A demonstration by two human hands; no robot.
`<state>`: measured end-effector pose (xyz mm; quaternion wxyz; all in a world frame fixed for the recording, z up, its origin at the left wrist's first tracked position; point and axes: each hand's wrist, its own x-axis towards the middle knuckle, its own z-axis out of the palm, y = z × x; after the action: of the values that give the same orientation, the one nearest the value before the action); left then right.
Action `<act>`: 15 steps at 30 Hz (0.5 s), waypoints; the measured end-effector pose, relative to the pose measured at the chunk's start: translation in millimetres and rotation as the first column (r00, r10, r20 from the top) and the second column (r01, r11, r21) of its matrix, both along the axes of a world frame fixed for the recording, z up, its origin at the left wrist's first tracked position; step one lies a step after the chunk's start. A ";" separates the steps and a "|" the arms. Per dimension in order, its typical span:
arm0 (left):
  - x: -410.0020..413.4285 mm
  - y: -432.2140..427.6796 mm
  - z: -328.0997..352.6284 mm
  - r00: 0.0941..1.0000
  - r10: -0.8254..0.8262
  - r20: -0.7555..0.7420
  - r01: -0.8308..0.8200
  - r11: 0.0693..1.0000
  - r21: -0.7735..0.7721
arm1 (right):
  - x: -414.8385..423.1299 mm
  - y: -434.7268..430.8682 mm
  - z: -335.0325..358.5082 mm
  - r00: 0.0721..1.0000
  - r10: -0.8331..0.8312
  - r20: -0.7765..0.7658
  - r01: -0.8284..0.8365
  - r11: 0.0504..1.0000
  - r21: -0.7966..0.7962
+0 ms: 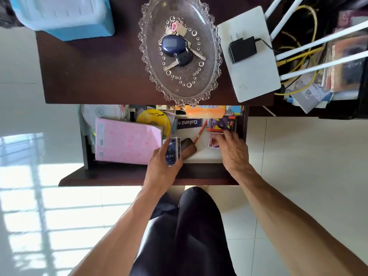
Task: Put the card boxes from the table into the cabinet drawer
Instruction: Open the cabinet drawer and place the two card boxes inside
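Note:
The cabinet drawer stands pulled out below the dark table top. My left hand grips a dark blue card box over the drawer's middle front. My right hand reaches into the drawer's right side, its fingers resting on a pink-and-white card box that lies on the drawer floor. Just behind that one lies a red-and-purple card box. Part of the pink-and-white box is hidden under my fingers.
In the drawer lie a pink booklet, discs, a brown case, a red pencil and an orange pack. On the table top stand a glass dish with keys, a white router and a blue bin.

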<state>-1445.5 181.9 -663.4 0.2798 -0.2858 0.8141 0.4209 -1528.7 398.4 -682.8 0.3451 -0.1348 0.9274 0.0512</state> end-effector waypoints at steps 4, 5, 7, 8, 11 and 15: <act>3.2 4.1 -3.0 1.000 -0.006 0.021 0.006 1.000 0.015 | 1.1 1.2 -6.5 0.999 -0.037 -0.017 0.038 0.999 0.029; 3.8 4.6 -3.4 1.000 -0.005 0.030 0.005 1.000 0.023 | 1.7 0.8 -8.3 0.998 -0.059 -0.026 0.059 0.998 0.033; 4.9 4.9 -4.9 0.999 -0.005 0.040 0.003 0.999 0.035 | 2.2 0.7 -11.4 0.996 -0.081 -0.034 0.083 0.995 0.050; 5.6 4.4 -5.4 0.999 -0.008 0.041 0.006 0.999 0.035 | 2.6 0.0 -12.4 0.996 -0.087 -0.032 0.089 0.994 0.059; 6.3 2.9 -5.2 0.999 -0.023 0.040 0.022 0.999 0.028 | 5.6 -2.7 -11.1 0.990 -0.138 -0.035 0.140 0.988 0.059; 2.7 0.9 1.0 0.999 -0.016 0.043 0.016 1.000 0.011 | 11.9 -7.5 -1.1 0.977 -0.212 -0.022 0.212 0.977 0.008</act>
<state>-1442.8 182.8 -662.3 0.3023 -0.2868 0.8078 0.4169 -1516.9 390.9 -683.9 0.3396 -0.0330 0.9398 0.0204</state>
